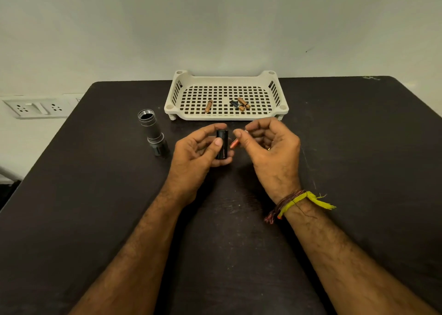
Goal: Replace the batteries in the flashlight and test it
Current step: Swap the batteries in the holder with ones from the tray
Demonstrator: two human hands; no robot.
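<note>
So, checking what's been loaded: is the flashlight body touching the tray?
Apart. The head view shows the flashlight body standing left of the tray, with bare table between them.

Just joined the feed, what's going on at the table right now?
A person is partway through a battery swap. The left hand grips a black battery holder; the right hand pinches a copper-coloured battery beside it. The opened flashlight body stands on the table. Three more batteries lie in the white tray.
</note>
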